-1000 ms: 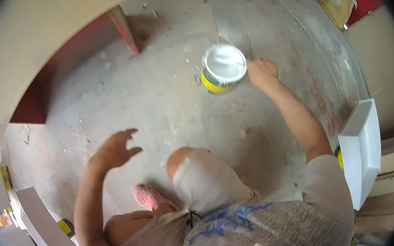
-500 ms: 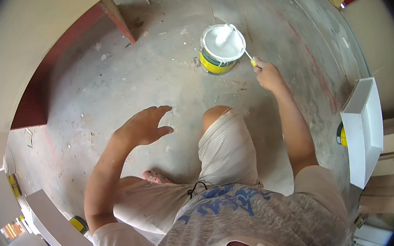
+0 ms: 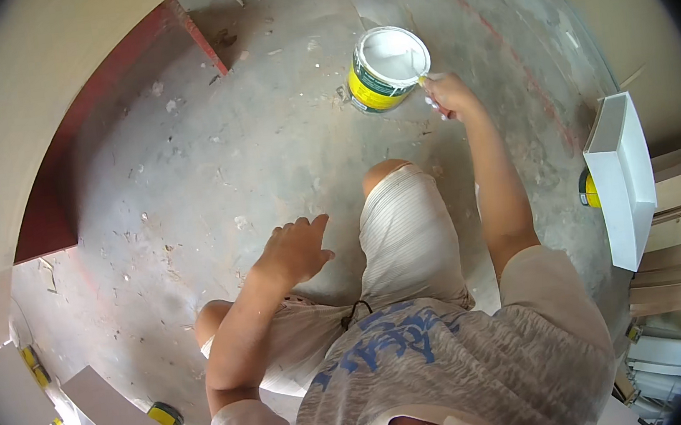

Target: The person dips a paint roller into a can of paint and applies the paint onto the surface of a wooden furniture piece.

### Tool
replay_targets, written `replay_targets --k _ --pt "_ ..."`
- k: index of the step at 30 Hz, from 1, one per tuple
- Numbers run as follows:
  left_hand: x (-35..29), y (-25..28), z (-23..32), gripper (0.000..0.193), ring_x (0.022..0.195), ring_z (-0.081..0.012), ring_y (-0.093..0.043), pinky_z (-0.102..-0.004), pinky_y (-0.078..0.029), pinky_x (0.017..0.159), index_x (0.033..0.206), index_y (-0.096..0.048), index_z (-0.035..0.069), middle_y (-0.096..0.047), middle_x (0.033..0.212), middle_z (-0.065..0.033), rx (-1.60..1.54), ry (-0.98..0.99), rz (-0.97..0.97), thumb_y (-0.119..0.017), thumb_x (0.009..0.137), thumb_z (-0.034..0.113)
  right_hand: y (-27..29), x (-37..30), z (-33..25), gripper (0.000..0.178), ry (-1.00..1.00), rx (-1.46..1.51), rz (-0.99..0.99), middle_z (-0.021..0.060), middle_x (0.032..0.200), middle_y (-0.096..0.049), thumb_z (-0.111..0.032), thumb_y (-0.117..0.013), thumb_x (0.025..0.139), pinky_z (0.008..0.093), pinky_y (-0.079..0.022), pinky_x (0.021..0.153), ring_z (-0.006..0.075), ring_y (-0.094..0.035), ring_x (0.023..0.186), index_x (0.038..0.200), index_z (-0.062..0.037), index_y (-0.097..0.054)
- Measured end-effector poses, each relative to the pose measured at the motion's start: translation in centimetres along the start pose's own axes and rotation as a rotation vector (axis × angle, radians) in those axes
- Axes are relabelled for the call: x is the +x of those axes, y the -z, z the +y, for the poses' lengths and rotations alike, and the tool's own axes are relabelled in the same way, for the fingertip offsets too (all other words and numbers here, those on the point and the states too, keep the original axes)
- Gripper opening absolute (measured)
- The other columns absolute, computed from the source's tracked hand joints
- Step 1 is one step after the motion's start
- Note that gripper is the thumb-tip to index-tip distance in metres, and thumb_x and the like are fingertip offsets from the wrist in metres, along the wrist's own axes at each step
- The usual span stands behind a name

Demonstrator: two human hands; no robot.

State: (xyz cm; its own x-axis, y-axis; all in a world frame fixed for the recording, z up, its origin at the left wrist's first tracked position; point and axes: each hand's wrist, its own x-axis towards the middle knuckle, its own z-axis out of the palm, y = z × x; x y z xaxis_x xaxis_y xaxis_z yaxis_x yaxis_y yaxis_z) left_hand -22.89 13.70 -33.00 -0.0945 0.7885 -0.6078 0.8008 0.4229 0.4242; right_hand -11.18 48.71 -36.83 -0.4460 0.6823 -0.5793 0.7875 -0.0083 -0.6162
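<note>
A round paint bucket (image 3: 374, 98) with a yellow and dark green side stands on the floor ahead of me, slightly tilted in the picture. White paint (image 3: 388, 57) shows inside its white rim. At the bucket's right side, my right hand (image 3: 453, 97) is closed around the red and yellow handle of a paint roller (image 3: 424, 81). The thin frame reaches over the rim; the roller head cannot be made out against the paint. My left hand (image 3: 294, 251) hovers above my left thigh, touching nothing, fingers loosely bent and thumb apart.
A large cream panel with a red underside (image 3: 46, 208) curves along the left. White box-like pieces stand at right (image 3: 624, 180) and lower left (image 3: 129, 417), propped on yellow and black cans (image 3: 165, 417). Wooden boards (image 3: 676, 241) lie at far right. Debris dots the concrete floor (image 3: 209, 160).
The white roller head, seen in the bucket before, no longer stands out. My right hand is closer to the rim, its grip turned. My left hand has drawn back toward my body and right.
</note>
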Motion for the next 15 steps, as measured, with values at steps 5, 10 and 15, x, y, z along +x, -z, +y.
replay_targets --k 5,10,15 --pt "-2.5 -0.1 -2.4 0.058 0.1 -0.034 -0.054 -0.0422 -0.04 0.088 0.128 -0.04 0.005 -0.056 0.106 -0.0189 0.067 -0.003 0.206 -0.062 0.08 0.029 -2.0 -3.9 -2.7 0.03 0.033 -0.04 0.149 0.0052 0.062 -0.052 -0.031 -0.044 0.091 0.0331 -0.038 0.04 0.0159 -0.047 0.045 0.091 -0.004 -0.057" --pt "-2.5 -1.3 -3.5 0.061 0.099 -0.034 -0.054 -0.043 -0.039 0.088 0.132 -0.036 0.007 -0.055 0.108 -0.0194 0.135 -0.002 0.154 -0.058 0.082 0.035 -3.7 -1.3 3.0 0.035 0.147 -0.153 0.365 0.0131 0.066 -0.059 -0.031 -0.05 0.088 0.0397 -0.046 0.055 0.0221 -0.057 0.056 0.106 -0.0024 -0.058" --pt "-4.2 -1.4 -4.2 0.061 0.1 -0.0354 -0.054 -0.0444 -0.04 0.087 0.131 -0.036 0.006 -0.055 0.105 -0.0203 0.065 -0.041 0.226 -0.062 0.08 0.031 -6.3 -12.2 -1.4 0.034 0.175 0.434 0.219 -0.0029 0.059 -0.044 -0.017 -0.048 0.091 0.0204 -0.032 0.034 0.0044 -0.038 0.041 0.125 -0.0128 -0.049"
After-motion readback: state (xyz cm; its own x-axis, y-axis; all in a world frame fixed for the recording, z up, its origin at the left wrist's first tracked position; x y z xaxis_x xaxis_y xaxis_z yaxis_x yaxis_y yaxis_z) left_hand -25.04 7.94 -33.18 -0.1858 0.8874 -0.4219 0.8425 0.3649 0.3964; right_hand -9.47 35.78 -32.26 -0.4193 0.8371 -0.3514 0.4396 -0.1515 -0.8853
